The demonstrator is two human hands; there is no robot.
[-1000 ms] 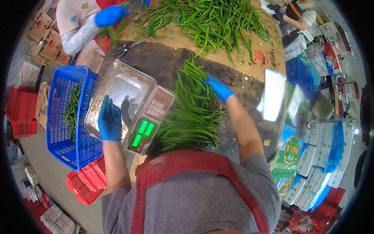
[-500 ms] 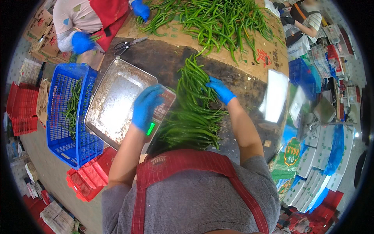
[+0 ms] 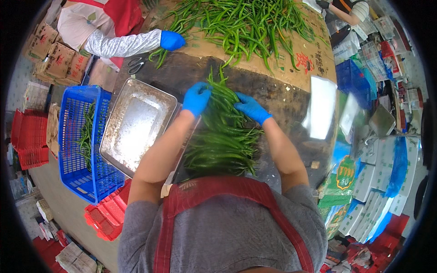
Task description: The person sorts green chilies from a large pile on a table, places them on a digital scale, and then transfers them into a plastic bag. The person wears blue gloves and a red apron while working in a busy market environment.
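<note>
Fingers of our left hand (image 3: 196, 98) and right hand (image 3: 250, 108) curl onto the green chilli bundle (image 3: 223, 136) beside the steel tray (image 3: 136, 125).

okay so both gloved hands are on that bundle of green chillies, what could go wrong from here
The left hand and right hand press only the far end of the chilli bundle, so the near ends could fan out. The left forearm lies over the metal tray and might nudge it toward the blue crate.

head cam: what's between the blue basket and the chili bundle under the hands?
The empty metal tray sits between the blue basket and the chili bundle; the left forearm crosses its right edge.
</note>
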